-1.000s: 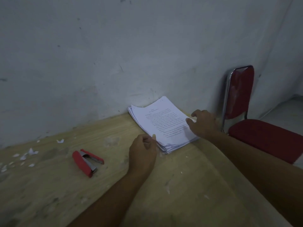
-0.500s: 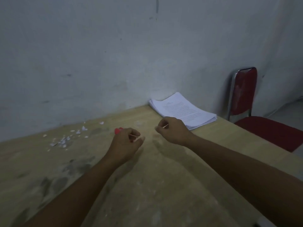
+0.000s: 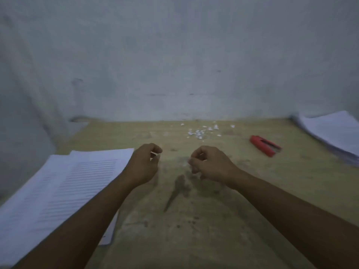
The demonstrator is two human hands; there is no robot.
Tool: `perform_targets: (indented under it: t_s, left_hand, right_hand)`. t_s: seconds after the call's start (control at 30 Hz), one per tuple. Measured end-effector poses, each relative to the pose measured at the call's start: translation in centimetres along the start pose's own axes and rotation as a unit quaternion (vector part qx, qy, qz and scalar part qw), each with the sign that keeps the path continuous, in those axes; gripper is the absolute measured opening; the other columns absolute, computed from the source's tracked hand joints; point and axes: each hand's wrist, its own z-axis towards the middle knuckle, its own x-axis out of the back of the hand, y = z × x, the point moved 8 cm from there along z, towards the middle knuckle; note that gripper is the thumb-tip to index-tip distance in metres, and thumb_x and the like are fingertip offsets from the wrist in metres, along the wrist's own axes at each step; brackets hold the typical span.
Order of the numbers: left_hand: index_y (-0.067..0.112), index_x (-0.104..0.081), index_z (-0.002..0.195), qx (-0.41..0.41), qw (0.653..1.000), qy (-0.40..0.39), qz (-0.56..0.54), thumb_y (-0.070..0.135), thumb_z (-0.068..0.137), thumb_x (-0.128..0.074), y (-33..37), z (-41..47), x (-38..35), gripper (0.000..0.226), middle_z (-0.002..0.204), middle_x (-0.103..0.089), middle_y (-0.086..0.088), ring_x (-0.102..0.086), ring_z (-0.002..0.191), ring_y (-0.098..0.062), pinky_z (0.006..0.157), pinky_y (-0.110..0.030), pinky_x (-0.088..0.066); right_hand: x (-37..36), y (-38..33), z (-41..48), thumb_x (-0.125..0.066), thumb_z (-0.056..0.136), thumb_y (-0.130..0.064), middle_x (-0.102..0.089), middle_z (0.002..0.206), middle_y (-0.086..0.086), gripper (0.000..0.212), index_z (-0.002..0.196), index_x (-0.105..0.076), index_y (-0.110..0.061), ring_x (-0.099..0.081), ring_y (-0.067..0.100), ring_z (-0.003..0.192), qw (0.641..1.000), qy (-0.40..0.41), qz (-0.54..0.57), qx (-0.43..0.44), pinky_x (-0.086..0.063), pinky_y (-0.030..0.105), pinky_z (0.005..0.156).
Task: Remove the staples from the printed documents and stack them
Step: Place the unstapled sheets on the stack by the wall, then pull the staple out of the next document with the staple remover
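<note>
The person appears to be between documents: the left hand (image 3: 144,165) and right hand (image 3: 210,164) hover side by side over the bare wooden table (image 3: 194,230), fingers loosely curled inward and holding no sheet or tool that shows. A loose pile of printed documents (image 3: 58,191) lies just outside the left fingers, its near corner almost under that wrist. A second stack (image 3: 334,133) sits well beyond the right fingers, against the wall (image 3: 174,65). Probably the left pile awaits work and the far stack is finished, though no staples can be made out. The red staple tool (image 3: 265,145) lies ahead and outward of the right fingers, and paper scraps (image 3: 200,131) are scattered straight ahead of both hands. The next move likely calls for the left fingers to draw a top set inward while the right reaches for the tool. There is open room between and in front of the hands. The wall closes off the far side, and the table's left edge runs close behind the pile.
</note>
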Motion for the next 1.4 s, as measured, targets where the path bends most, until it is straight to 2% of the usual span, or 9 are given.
perform_targets:
  t_s: [0.17,0.3,0.4,0.6,0.7,0.9,1.1,1.23,1.4]
  left_hand:
    - [0.007,-0.060,0.119,0.099,0.990,0.071,0.075,0.002,0.095,-0.053,-9.4,-3.1,7.2,0.025,0.131,-0.055,-0.013,-0.052,0.119,-0.027,0.093,-0.025,-0.037]
    - [0.019,-0.052,0.129,0.217,0.950,0.070,0.211,0.036,0.092,-0.063,-14.9,-5.5,10.7,0.042,0.144,-0.040,-0.010,-0.034,0.135,-0.034,0.106,-0.049,-0.032]
    - [0.019,-0.042,0.139,0.271,0.930,0.069,0.238,0.065,0.083,-0.059,-17.2,-7.1,11.6,0.075,0.152,-0.030,-0.010,-0.025,0.140,-0.036,0.110,-0.054,-0.025]
    - [0.016,-0.022,0.149,0.326,0.911,0.057,0.247,0.095,0.065,-0.032,-18.7,-7.8,10.8,0.115,0.158,-0.020,-0.013,-0.019,0.143,-0.041,0.114,-0.059,-0.015]
    - [0.017,-0.017,0.150,0.326,0.906,0.046,0.267,0.096,0.064,-0.027,-18.4,-7.4,10.4,0.118,0.159,-0.017,-0.012,-0.017,0.145,-0.041,0.114,-0.062,-0.012]
    - [0.014,-0.020,0.149,0.333,0.901,0.050,0.275,0.096,0.063,-0.031,-18.4,-7.3,11.0,0.120,0.156,-0.026,-0.014,-0.022,0.144,-0.038,0.113,-0.062,-0.013]
    - [0.014,-0.031,0.143,0.321,0.901,0.066,0.283,0.087,0.071,-0.044,-18.5,-6.7,12.5,0.103,0.147,-0.041,-0.013,-0.036,0.137,-0.035,0.109,-0.058,-0.025]
    - [0.014,-0.036,0.142,0.327,0.910,0.099,0.233,0.073,0.080,-0.055,-19.4,-6.4,13.1,0.088,0.145,-0.044,-0.012,-0.039,0.134,-0.036,0.107,-0.052,-0.030]
    - [0.012,-0.043,0.136,0.299,0.939,0.145,0.089,0.065,0.080,-0.064,-20.7,-6.0,13.6,0.080,0.137,-0.055,-0.009,-0.049,0.127,-0.034,0.104,-0.049,-0.040]
  right_hand:
    - [-8.7,-3.2,0.5,-0.069,0.091,-0.021,-0.072,0.089,0.016,0.018,0.098,-0.062,-0.006,-0.074,0.033,0.079,0.988,-0.080,0.120,-0.055,-0.056,0.036,0.056]
    - [-13.5,-4.9,0.4,-0.070,0.090,-0.021,-0.070,0.088,0.021,0.023,0.100,-0.062,-0.002,-0.069,0.035,0.075,0.974,-0.138,0.156,-0.090,-0.060,0.052,0.071]
    - [-15.3,-5.7,0.6,-0.069,0.091,-0.022,-0.067,0.099,0.019,0.023,0.101,-0.061,-0.002,-0.072,0.036,0.087,0.965,-0.154,0.173,-0.121,-0.062,0.048,0.066]
    - [-16.5,-5.6,1.3,-0.067,0.092,-0.018,-0.064,0.103,0.022,0.022,0.097,-0.060,0.002,-0.068,0.030,0.075,0.945,-0.148,0.246,-0.159,-0.056,0.035,0.054]
    - [-16.7,-4.8,1.9,-0.069,0.090,-0.019,-0.068,0.109,0.019,0.027,0.106,-0.064,0.002,-0.068,0.022,0.066,0.936,-0.146,0.263,-0.182,-0.052,0.031,0.052]
    - [-17.4,-4.0,1.7,-0.075,0.084,-0.019,-0.065,0.078,0.006,0.022,0.097,-0.070,-0.002,-0.047,0.012,0.050,0.931,-0.158,0.254,-0.208,-0.028,0.021,0.041]
    - [-17.9,-6.0,1.0,-0.067,0.092,-0.017,-0.053,0.060,-0.002,0.010,0.084,-0.065,-0.012,-0.043,0.010,0.046,0.972,-0.138,0.143,-0.122,-0.029,0.016,0.038]
    - [-18.0,-7.2,0.9,-0.060,0.094,-0.013,-0.068,0.096,0.002,0.010,0.102,-0.065,-0.011,-0.065,0.020,0.085,0.990,-0.104,0.085,-0.033,-0.051,0.031,0.069]
    - [-15.9,-7.2,1.4,-0.050,0.098,-0.012,-0.064,0.106,0.003,0.008,0.104,-0.055,-0.014,-0.065,0.022,0.095,0.992,-0.065,0.112,0.006,-0.056,0.044,0.086]
